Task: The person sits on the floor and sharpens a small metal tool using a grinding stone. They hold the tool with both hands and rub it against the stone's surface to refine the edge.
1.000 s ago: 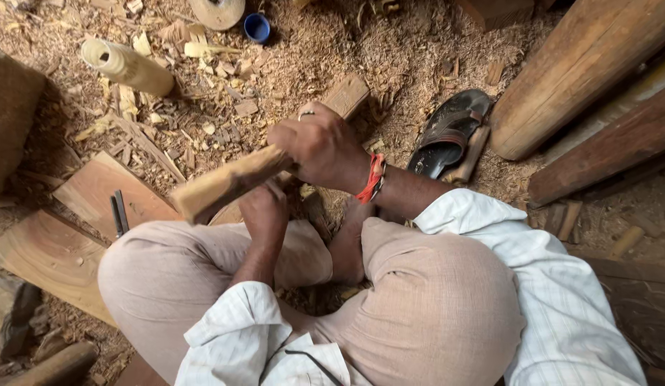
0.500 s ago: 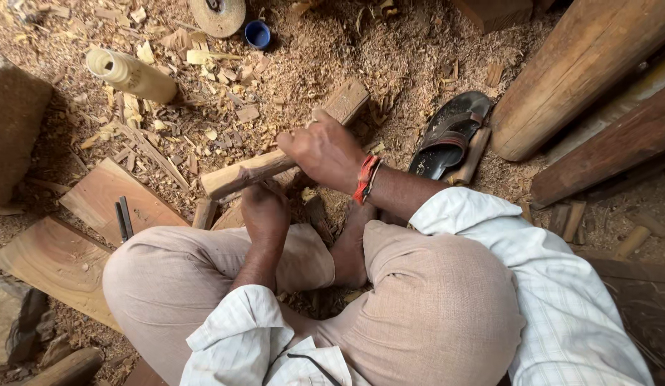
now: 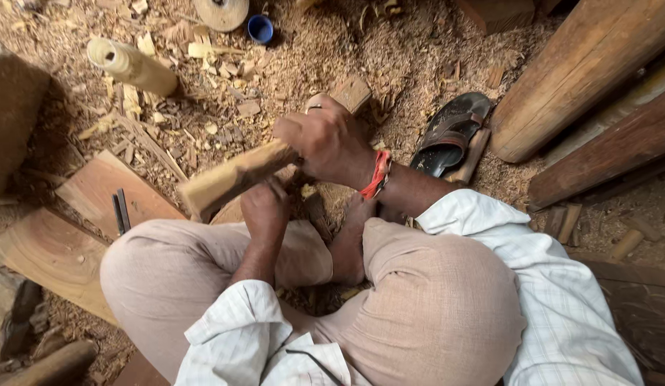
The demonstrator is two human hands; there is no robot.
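Observation:
I sit on the ground with my knees spread. My right hand (image 3: 325,139), a red thread at its wrist, is shut on one end of a thick pale wooden billet (image 3: 229,180) that points down-left. Just below the billet, my left hand (image 3: 264,209) is closed in a fist around a small tool that the fingers mostly hide. Its top end sits close under the billet. My bare foot (image 3: 347,239) rests between my knees, next to the spot under the hands.
Sawdust and wood chips cover the ground. Flat boards (image 3: 96,189) lie at left, with two dark chisels (image 3: 119,211) on one. A pale turned cylinder (image 3: 132,66) and a blue cap (image 3: 260,28) lie beyond. A sandal (image 3: 450,132) and heavy beams (image 3: 583,71) are at right.
My right hand brought the billet down toward the left fist, then lifted it a little again. The left hand stayed in place.

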